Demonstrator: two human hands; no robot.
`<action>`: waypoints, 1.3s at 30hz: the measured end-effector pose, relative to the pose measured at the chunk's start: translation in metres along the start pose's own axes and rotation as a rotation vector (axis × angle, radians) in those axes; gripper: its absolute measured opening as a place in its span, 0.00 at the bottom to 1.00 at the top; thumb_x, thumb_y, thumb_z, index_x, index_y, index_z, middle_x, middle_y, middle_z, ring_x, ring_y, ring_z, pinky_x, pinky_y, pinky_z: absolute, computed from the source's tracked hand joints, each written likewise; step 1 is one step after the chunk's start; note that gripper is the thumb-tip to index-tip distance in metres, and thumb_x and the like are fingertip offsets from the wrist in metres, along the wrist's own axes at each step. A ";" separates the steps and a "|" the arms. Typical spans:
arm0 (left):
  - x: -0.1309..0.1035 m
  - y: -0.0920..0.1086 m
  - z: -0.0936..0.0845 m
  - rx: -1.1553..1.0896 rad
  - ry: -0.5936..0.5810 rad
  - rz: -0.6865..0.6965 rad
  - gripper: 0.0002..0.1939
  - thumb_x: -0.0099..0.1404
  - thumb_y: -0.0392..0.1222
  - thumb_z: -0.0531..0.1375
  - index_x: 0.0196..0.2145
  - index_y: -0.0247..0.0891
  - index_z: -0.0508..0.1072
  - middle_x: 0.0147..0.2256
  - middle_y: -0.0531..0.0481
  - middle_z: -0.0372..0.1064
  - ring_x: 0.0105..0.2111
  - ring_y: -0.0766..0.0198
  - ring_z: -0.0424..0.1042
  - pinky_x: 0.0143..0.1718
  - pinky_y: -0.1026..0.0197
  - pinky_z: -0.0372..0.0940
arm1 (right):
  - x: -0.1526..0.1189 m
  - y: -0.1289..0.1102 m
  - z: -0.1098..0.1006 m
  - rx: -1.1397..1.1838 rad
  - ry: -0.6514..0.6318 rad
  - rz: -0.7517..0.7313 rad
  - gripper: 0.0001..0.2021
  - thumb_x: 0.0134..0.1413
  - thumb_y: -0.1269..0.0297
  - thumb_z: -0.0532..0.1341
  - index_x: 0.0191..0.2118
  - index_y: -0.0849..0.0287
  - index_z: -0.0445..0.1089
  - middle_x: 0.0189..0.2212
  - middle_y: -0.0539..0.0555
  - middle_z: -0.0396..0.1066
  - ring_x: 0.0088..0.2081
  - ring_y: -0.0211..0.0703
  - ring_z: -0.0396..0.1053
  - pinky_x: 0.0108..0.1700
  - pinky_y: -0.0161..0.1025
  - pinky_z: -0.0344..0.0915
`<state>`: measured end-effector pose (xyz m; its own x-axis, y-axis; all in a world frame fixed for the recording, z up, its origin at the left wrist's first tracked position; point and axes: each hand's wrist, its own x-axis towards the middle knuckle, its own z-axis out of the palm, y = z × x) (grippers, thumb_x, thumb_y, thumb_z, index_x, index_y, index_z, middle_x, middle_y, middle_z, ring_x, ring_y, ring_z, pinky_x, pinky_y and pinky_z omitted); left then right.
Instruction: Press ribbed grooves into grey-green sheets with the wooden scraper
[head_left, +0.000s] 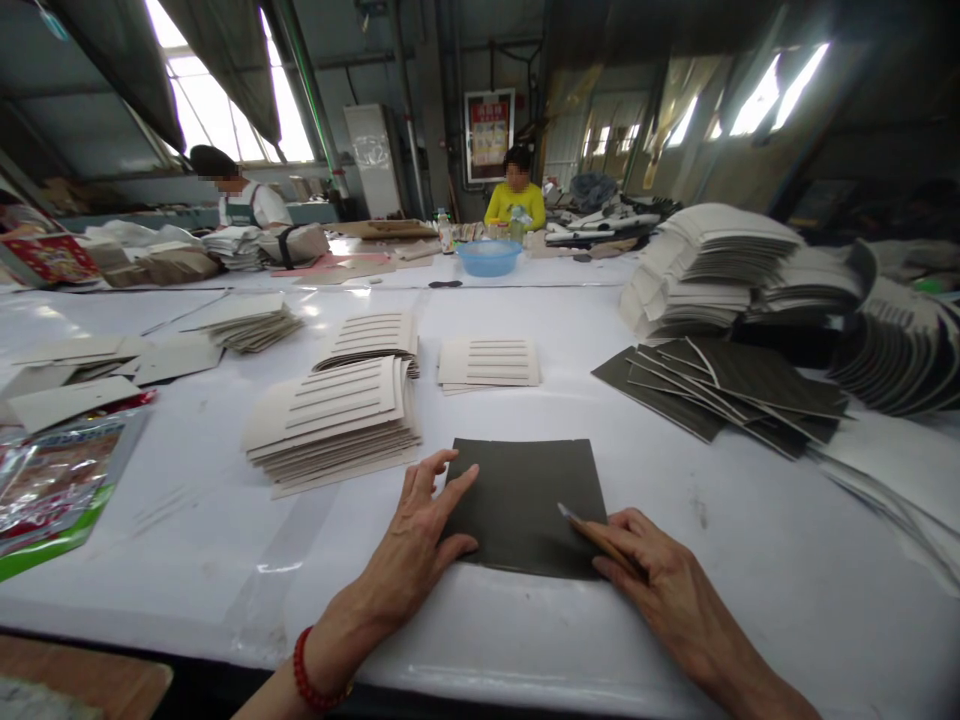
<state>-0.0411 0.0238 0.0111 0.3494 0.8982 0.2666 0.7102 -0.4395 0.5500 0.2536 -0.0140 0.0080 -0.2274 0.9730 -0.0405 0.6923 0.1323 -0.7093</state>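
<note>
A dark grey rectangular panel [525,505] lies flat on the white table in front of me. My left hand [420,530] rests along its left edge, fingers spread and touching its surface. In my right hand [652,565] is a slim wooden-handled tool [604,540] with a pale pointed tip, gripped between thumb and fingers. Its tip is over the right part of the panel; whether it touches I cannot tell. Right-hand fingertips are also at the panel's lower right corner. Beyond the panel lie pale pieces with slit-like lines, in a tall stack [337,420] and a small pile [489,362].
Loose dark panels [720,385] lie at the right, before tall stacks of pale curved pieces [712,250]. Plastic packaging [67,480] and pale sheets [180,358] are at the left. A blue basin [489,258] stands farther back. Two people [517,195] sit across the room.
</note>
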 end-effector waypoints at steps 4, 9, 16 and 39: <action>-0.007 -0.003 -0.008 -0.098 0.036 -0.188 0.18 0.66 0.39 0.59 0.54 0.42 0.67 0.47 0.45 0.64 0.42 0.58 0.68 0.43 0.55 0.68 | -0.005 0.008 0.005 -0.106 0.097 -0.047 0.14 0.65 0.59 0.54 0.53 0.44 0.71 0.43 0.50 0.63 0.36 0.37 0.69 0.39 0.34 0.66; -0.012 0.005 -0.021 -0.019 -0.049 -0.359 0.09 0.69 0.47 0.55 0.37 0.40 0.70 0.30 0.52 0.69 0.31 0.61 0.69 0.35 0.59 0.61 | -0.013 0.003 0.023 -0.317 0.444 -0.258 0.21 0.63 0.68 0.50 0.59 0.48 0.67 0.50 0.56 0.62 0.37 0.40 0.70 0.37 0.36 0.70; -0.005 0.015 -0.019 0.094 -0.103 -0.481 0.13 0.66 0.49 0.59 0.26 0.41 0.69 0.26 0.51 0.71 0.29 0.59 0.69 0.32 0.60 0.54 | -0.001 -0.020 0.064 -0.377 0.313 -0.634 0.27 0.62 0.79 0.47 0.63 0.57 0.62 0.43 0.58 0.68 0.43 0.45 0.66 0.47 0.41 0.67; -0.008 0.017 -0.013 -0.361 -0.024 -0.678 0.14 0.55 0.47 0.63 0.35 0.38 0.67 0.22 0.57 0.69 0.21 0.63 0.70 0.24 0.63 0.61 | 0.001 -0.014 0.080 -0.374 0.393 -0.598 0.21 0.64 0.76 0.49 0.59 0.59 0.67 0.48 0.60 0.70 0.49 0.52 0.65 0.49 0.47 0.61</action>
<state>-0.0397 0.0088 0.0282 -0.0751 0.9689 -0.2359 0.5320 0.2390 0.8123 0.1885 -0.0298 -0.0384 -0.4227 0.7039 0.5709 0.7291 0.6383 -0.2471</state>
